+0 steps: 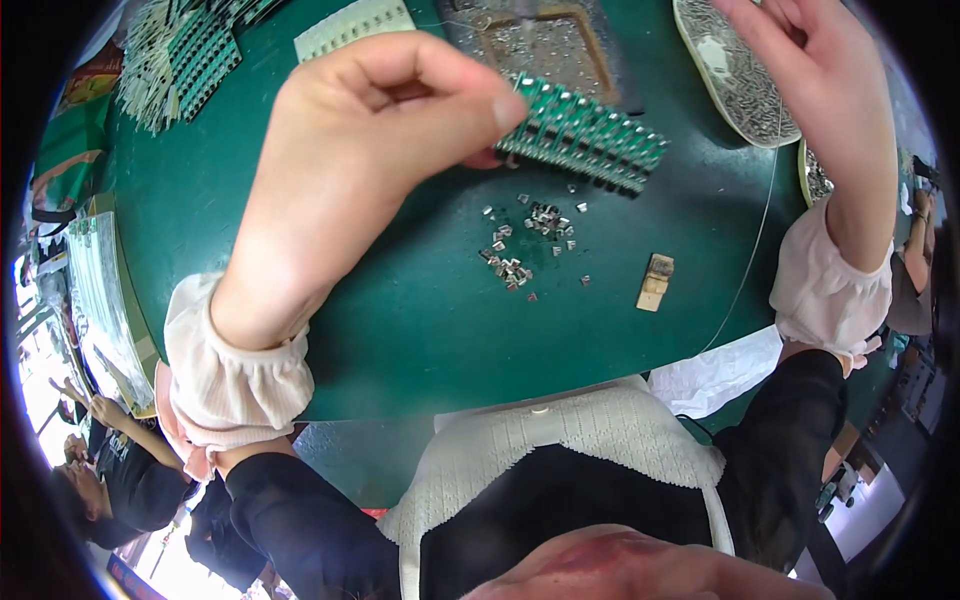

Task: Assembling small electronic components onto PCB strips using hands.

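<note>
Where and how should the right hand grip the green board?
The green board is probably best gripped by its edges at the free right end, from the right: the left hand pinches its left end, and its face looks bumpy.

The head view originates from the left fisheye camera of a side-by-side, head-worn pair. The lens faces steeply downward across the green table (420, 350), with the wearer's clothing (560, 490) on the near side. The left hand (355, 140) sits at close range; the right hand (820, 65) meets the far border. Wide coverage takes in other people (140, 480) at far left and right; straight edges bend toward the rim.
</note>
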{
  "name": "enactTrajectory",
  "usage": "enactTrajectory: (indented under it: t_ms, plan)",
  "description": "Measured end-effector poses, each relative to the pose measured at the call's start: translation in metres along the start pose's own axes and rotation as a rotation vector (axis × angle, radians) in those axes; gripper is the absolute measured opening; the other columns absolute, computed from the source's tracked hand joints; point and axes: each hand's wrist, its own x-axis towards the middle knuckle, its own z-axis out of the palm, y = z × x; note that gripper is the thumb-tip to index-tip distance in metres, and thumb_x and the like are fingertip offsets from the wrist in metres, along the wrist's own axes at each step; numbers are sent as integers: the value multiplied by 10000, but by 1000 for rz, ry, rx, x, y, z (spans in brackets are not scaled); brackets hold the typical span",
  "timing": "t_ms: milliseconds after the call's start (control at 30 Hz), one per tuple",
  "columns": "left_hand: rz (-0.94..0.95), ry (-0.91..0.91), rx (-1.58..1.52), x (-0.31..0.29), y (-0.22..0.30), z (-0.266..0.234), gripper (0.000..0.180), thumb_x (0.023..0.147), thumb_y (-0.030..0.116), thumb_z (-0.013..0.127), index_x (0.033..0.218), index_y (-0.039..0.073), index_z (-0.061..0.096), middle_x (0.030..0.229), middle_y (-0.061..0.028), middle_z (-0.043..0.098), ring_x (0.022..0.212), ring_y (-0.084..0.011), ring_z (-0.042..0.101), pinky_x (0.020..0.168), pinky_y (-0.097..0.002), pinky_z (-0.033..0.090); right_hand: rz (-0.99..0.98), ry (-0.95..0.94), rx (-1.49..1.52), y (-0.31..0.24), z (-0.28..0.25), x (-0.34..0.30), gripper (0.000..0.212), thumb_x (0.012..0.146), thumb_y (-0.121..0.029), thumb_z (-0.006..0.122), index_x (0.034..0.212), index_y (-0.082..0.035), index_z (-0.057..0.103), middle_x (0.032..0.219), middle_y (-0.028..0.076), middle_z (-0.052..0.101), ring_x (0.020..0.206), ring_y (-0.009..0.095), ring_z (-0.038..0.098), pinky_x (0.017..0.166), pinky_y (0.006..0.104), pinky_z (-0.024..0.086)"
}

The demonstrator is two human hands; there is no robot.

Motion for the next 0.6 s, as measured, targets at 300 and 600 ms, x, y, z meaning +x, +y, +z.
enactTrajectory:
  t_ms: [300, 600]
  plan:
    - [578, 13, 802, -45, 38, 4, 177, 698, -156, 723, 842, -71, 666, 891, -149, 687, 859, -256, 655, 763, -314, 509, -101, -314, -119, 37, -7, -14, 138, 818, -122, 628, 820, 10, 670, 767, 212, 653, 771, 409, 648, 718, 467, 511]
    - [681, 64, 1163, -44, 32, 17, 217, 765, -161, 696, 942, -38, 678, 945, -130, 671, 877, -234, 668, 747, -289, 514, -148, -383, -254, 35, 6, -15, 131, 794, -111, 637, 774, 17, 655, 768, 225, 645, 780, 416, 640, 728, 482, 509]
